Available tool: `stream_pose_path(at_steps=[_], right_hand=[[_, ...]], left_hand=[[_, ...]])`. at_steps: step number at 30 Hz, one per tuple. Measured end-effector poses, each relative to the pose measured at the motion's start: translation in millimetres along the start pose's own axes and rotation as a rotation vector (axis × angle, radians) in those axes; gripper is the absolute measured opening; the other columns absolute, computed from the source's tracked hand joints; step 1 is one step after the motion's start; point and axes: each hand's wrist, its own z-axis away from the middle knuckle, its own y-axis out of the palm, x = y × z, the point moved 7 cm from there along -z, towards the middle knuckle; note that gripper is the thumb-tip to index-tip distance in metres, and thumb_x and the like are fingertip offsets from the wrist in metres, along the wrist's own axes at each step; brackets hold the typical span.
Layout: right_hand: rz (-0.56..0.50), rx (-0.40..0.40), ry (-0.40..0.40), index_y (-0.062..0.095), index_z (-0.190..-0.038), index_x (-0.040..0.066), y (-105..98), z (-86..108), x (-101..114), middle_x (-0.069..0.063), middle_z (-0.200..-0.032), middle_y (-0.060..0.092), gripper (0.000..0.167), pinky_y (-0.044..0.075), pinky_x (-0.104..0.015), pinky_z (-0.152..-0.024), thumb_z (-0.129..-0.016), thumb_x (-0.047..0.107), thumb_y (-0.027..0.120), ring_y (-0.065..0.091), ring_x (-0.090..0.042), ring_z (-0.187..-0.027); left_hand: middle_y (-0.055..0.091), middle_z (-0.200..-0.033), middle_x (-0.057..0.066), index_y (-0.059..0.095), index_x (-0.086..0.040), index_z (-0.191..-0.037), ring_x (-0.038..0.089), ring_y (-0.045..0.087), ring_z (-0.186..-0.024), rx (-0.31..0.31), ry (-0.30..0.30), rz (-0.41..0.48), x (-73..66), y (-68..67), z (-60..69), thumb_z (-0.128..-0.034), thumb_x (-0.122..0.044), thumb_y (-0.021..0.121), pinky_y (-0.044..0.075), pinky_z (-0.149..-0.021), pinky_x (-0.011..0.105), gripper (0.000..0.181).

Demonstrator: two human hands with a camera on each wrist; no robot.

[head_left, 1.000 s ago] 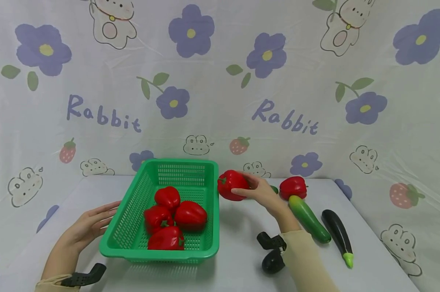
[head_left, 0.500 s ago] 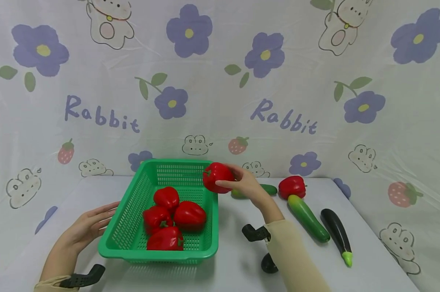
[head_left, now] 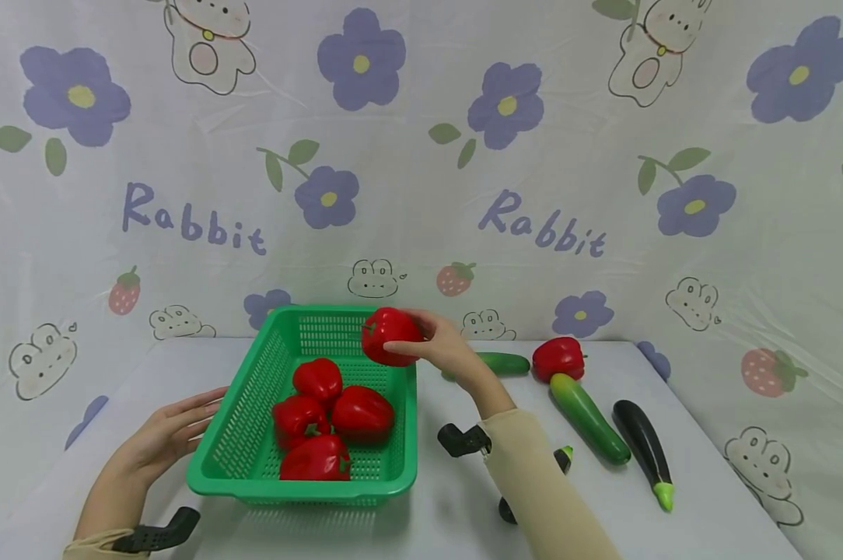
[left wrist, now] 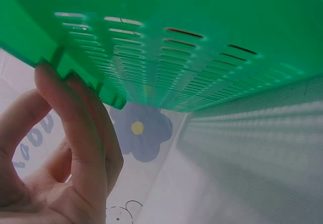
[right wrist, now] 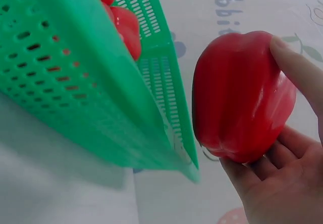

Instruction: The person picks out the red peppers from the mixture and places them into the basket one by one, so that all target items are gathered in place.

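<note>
My right hand point(head_left: 438, 342) grips a red bell pepper point(head_left: 391, 336) over the back right corner of the green basket point(head_left: 416, 435). In the right wrist view the bell pepper point(right wrist: 242, 95) lies between thumb and fingers, apart from the basket rim. Several more red bell peppers point(head_left: 362, 414) sit inside the basket. Fairly straight fingers of my left hand point(head_left: 166, 435) rest against the basket's left side. Seen from the left wrist, their tips touch the underside of the basket rim point(left wrist: 55, 57).
Right of the basket lie a cucumber point(head_left: 501, 363), another red bell pepper point(head_left: 558, 359), a second cucumber point(head_left: 589, 418) and a long eggplant point(head_left: 643, 451). A dark eggplant point(head_left: 564, 459) is partly hidden by the right sleeve. A patterned cloth point(head_left: 421, 155) hangs behind the table.
My right hand has carried the bell pepper left and slightly up, from beside the basket to above its back right corner. The left hand and the basket have kept their places.
</note>
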Motion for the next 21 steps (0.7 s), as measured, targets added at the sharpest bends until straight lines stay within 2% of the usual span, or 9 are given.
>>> stream_pose_path(at_steps=[4,12,16,21], right_hand=[[-0.007,-0.004,-0.003,0.05,-0.141,0.02,8,-4.1,3,-0.005,-0.136,0.059,0.067,0.05,-0.046,-0.1,-0.081,0.033,0.078,0.054,-0.025,-0.126],[-0.012,-0.014,0.009,0.052,-0.139,0.02,23,-12.2,6,-0.005,-0.135,0.06,0.065,0.051,-0.045,-0.099,-0.081,0.033,0.078,0.054,-0.025,-0.124],[-0.015,-0.017,0.007,0.052,-0.139,0.018,31,-15.5,8,-0.008,-0.135,0.06,0.065,0.051,-0.044,-0.099,-0.081,0.032,0.078,0.055,-0.026,-0.124],[-0.019,-0.047,0.019,0.053,-0.138,0.016,38,-19.5,9,-0.009,-0.134,0.06,0.065,0.05,-0.044,-0.099,-0.081,0.032,0.079,0.056,-0.026,-0.123]], left_hand=[[0.066,-0.115,-0.025,0.064,-0.036,-0.123,-0.004,0.062,-0.108,-0.008,-0.002,-0.007,0.0,1.5,0.8,-0.1032,-0.019,0.048,0.052,-0.09,0.027,0.03],[0.066,-0.114,-0.025,0.065,-0.04,-0.117,-0.004,0.062,-0.107,0.003,-0.002,0.007,1.2,0.4,0.3,-0.1038,-0.019,0.047,0.052,-0.089,0.026,0.03],[0.066,-0.115,-0.025,0.065,-0.039,-0.118,-0.004,0.062,-0.108,0.012,0.004,0.005,1.0,0.0,0.1,-0.1042,-0.019,0.046,0.052,-0.089,0.027,0.031],[0.066,-0.115,-0.025,0.065,-0.04,-0.117,-0.004,0.062,-0.108,0.019,0.006,0.007,1.0,0.7,-0.8,-0.1043,-0.018,0.045,0.052,-0.09,0.027,0.032]])
